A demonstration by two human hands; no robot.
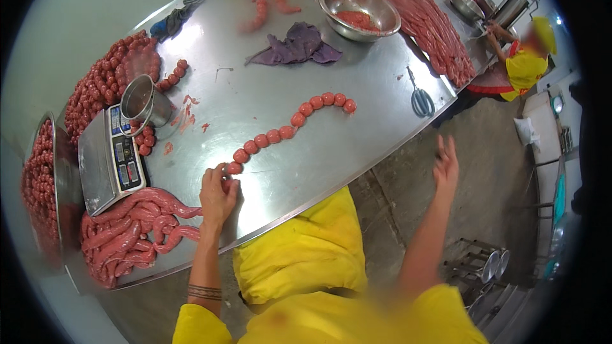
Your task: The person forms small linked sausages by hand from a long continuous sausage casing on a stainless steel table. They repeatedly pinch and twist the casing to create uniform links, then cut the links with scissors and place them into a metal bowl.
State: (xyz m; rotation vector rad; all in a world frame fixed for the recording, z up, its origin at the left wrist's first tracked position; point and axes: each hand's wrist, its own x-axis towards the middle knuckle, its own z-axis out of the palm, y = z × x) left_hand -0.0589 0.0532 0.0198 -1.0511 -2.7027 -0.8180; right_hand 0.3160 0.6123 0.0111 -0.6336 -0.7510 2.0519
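Perhaps the weakest spot is the pinched necks between links: the sausage chain [273, 136] lies on the bare metal surface [312, 175], running from your left hand [217, 194] away to the right and hooking over at its far end. A hard tug from the near end could tear a casing or undo a twist, since nothing appears to hold the far end. The loose sausage lengths [118, 239] heaped left of your left forearm [207, 251] are another risk, I'd judge; two of them reach right up to your wrist, so a sweep of that arm might drag them. The blue-handled scissors [421, 100] lie near the right-hand edge, where a careless brush could send them to the floor [408, 185].

As for pose, your left arm comes up from the lower edge, fingers bent forward and thumb set apart, with the fingertips at the chain's nearest link. You have them fairly narrow there, though I can't tell whether they grip it. Your right hand [446, 164] is raised off to the right, beyond the surface, fingers loosely spread and holding nothing visible.
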